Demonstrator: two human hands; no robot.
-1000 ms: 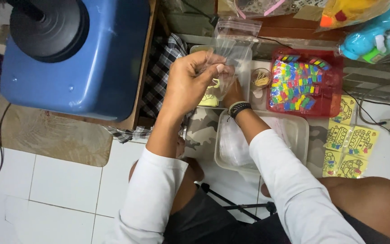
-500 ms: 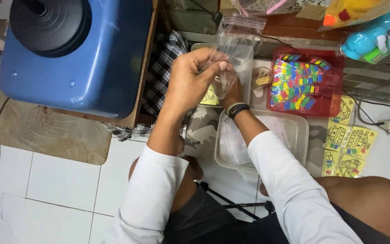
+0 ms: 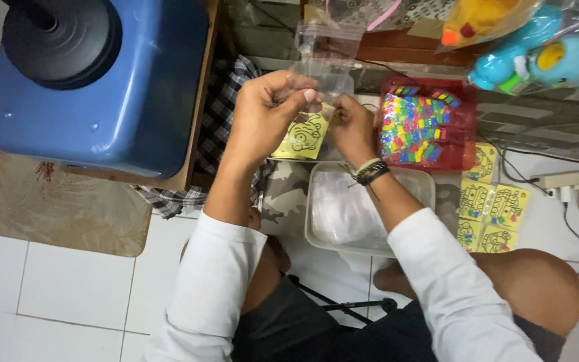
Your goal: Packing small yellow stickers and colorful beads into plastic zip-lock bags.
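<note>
My left hand (image 3: 269, 110) and my right hand (image 3: 351, 127) hold a clear plastic bag (image 3: 326, 57) up in front of me, each pinching it near its lower part. A small yellow card with a cartoon drawing (image 3: 303, 136) sits between the two hands, at the bag's bottom; whether it is inside the bag is unclear. My right wrist wears dark bands. Below my hands stands a clear plastic tub (image 3: 356, 211) with white material in it.
A red tray of small coloured pieces (image 3: 423, 124) lies to the right, with more yellow cards (image 3: 487, 208) on the floor beside it. A big blue container with a black lid (image 3: 102, 74) fills the left. Plastic toys (image 3: 537, 57) and a power strip (image 3: 561, 181) are at right.
The yellow card now shows more fully between my hands, lower than before. My hands stay close together on the bag.
</note>
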